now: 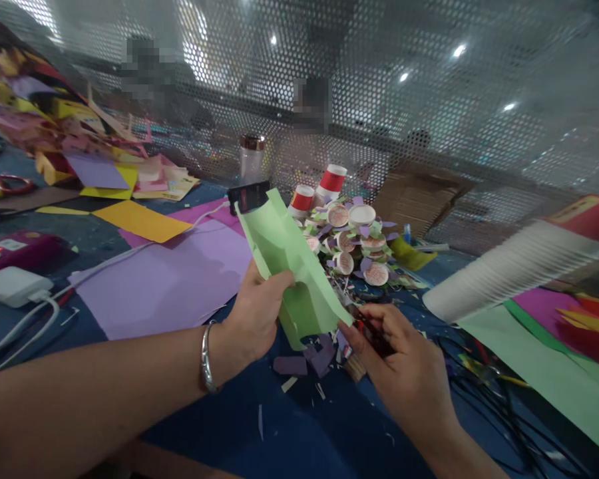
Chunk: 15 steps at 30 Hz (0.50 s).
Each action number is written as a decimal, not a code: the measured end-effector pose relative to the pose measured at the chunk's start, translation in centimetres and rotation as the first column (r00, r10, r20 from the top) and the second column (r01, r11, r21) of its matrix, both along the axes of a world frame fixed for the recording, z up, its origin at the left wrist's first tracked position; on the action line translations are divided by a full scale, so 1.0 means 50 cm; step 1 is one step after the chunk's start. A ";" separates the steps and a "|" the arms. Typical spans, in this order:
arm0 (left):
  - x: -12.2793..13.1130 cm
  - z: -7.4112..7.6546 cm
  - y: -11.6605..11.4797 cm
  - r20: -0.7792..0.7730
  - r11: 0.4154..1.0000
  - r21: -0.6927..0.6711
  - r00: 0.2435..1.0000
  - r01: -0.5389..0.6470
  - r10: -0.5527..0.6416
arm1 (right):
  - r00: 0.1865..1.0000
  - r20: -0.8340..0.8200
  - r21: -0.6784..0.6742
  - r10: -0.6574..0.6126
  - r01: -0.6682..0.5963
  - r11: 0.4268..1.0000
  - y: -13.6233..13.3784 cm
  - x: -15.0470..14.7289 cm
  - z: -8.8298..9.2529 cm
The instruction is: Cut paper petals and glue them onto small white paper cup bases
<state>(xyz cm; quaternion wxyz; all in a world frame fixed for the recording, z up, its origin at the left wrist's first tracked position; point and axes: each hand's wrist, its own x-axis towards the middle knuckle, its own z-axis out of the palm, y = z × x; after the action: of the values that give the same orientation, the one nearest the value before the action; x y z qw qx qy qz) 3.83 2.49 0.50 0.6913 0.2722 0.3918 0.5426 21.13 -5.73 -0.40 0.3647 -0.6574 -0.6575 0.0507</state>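
Note:
My left hand (pixel 259 303) pinches a folded sheet of light green paper (pixel 299 266), thumb on top, holding it up over the table. In my right hand (pixel 399 359) is a pair of scissors (pixel 369 327) with dark handles, fingers closed around them. The scissors' tip lies at the paper's lower right edge; whether the blades are spread I cannot make out. Purple paper scraps (pixel 299 362) lie on the blue tabletop below the sheet. Just beyond the hands is a heap of small paper-cup pieces (pixel 362 233) with green and purple bits stuck among them.
Purple sheets (pixel 170 286) and an orange sheet (pixel 142 221) lie left, crossed by a white cable. A phone (pixel 248 197) and clear bottle (pixel 251 163) stand behind. A long stack of paper cups (pixel 509 266) lies right, near black cables (pixel 499 399). Perforated metal (pixel 369 86) closes the back.

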 end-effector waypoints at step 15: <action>-0.094 0.031 -0.131 -0.122 0.936 -0.328 0.988 -0.129 0.093 | 0.967 -0.022 -0.086 0.253 -0.254 0.964 -0.012 -0.007 -0.009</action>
<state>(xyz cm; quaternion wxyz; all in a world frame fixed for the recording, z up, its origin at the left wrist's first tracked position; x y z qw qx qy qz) -0.87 -4.05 2.07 0.6743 0.1560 0.5287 0.4914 20.78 -6.34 -0.85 0.3295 -0.5831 -0.7312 0.1294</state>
